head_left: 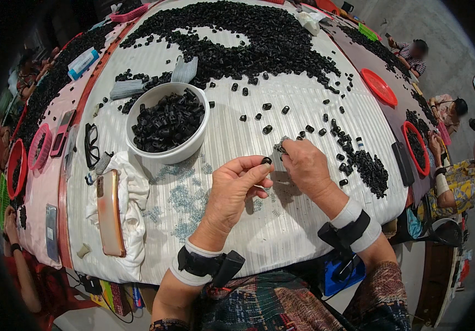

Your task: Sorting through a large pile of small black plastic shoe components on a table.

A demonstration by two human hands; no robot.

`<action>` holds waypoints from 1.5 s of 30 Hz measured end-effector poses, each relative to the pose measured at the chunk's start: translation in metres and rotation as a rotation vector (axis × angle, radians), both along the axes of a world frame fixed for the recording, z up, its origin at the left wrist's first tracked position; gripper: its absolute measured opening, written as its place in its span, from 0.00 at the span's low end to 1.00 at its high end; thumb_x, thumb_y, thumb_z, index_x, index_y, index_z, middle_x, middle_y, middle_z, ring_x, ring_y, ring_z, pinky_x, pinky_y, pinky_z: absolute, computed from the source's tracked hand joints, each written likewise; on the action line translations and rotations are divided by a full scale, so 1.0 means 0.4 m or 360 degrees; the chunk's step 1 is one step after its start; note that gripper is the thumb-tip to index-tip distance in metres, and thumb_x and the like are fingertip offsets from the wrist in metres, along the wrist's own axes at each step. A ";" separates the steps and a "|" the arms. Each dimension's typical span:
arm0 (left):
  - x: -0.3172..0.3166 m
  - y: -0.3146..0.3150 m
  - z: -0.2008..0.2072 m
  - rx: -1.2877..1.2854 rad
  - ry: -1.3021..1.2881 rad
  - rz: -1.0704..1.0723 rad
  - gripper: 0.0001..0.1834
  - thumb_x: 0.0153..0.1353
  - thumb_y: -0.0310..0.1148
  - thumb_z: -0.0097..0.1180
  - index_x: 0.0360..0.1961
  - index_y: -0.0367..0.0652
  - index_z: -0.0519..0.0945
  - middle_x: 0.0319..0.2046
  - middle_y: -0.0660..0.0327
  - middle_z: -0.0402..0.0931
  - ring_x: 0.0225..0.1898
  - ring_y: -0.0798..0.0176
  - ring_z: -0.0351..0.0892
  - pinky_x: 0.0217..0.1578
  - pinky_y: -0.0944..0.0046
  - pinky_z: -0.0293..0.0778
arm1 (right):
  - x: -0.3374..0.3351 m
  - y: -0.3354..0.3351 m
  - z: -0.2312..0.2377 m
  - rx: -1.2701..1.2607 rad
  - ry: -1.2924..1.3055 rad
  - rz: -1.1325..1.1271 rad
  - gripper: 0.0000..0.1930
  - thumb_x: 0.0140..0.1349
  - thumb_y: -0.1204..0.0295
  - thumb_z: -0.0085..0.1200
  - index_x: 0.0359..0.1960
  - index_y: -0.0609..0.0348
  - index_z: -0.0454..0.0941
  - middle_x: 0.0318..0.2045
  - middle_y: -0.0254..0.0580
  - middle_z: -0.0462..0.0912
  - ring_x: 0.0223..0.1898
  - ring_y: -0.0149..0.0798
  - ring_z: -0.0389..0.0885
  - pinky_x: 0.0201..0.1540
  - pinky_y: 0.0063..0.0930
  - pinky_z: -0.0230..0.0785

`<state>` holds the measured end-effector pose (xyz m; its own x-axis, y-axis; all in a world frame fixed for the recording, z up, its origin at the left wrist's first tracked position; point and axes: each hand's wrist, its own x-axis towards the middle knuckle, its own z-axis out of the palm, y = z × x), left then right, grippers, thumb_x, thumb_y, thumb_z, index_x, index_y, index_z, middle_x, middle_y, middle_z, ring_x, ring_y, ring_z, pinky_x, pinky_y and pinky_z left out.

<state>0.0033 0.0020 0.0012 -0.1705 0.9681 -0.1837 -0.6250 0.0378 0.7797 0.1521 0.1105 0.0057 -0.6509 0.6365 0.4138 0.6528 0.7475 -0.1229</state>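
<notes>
My left hand (232,190) is closed, pinching a small black plastic barrel (266,160), which looks like a cord lock part, between thumb and forefinger. Just to its right, my right hand (308,165) is closed with its fingertips around a small grey clump (280,145); it resembles tiny springs, though details are too fine to be sure. Beneath and left of my hands lie scattered thin, coil-like bits (185,207) on the white striped cloth (237,248). A heap of smaller black pieces (371,170) sits right of my right hand.
A white bowl (138,146) full of black pieces stands at left. Behind it spreads a large black heap (237,38). A phone (110,212) rests on white fabric beside eyeglasses (91,146). Red baskets (379,87) and other people (458,171) line the sides.
</notes>
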 end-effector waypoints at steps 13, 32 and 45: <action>0.006 -0.005 0.012 0.0023 0.0082 -0.0013 0.11 0.58 0.26 0.59 0.42 0.33 0.77 0.35 0.53 0.81 0.29 0.68 0.82 0.24 0.74 0.79 | 0.005 -0.019 0.002 -0.0066 0.0319 0.0247 0.07 0.51 0.81 0.53 0.33 0.62 0.74 0.28 0.43 0.76 0.27 0.43 0.77 0.28 0.35 0.71; 0.010 -0.010 0.014 0.0061 0.0358 0.0046 0.11 0.57 0.27 0.60 0.41 0.33 0.79 0.32 0.57 0.82 0.32 0.68 0.83 0.26 0.73 0.77 | -0.014 -0.100 0.113 -0.0277 0.0781 0.0435 0.09 0.50 0.84 0.59 0.33 0.65 0.73 0.26 0.44 0.76 0.26 0.39 0.79 0.26 0.28 0.72; 0.019 -0.011 0.020 -0.0001 0.0463 0.0108 0.09 0.57 0.28 0.60 0.37 0.34 0.81 0.28 0.59 0.81 0.29 0.69 0.81 0.24 0.74 0.75 | -0.022 -0.110 0.092 -0.0178 0.0717 0.0417 0.10 0.47 0.85 0.56 0.32 0.65 0.73 0.25 0.46 0.75 0.25 0.45 0.77 0.26 0.33 0.71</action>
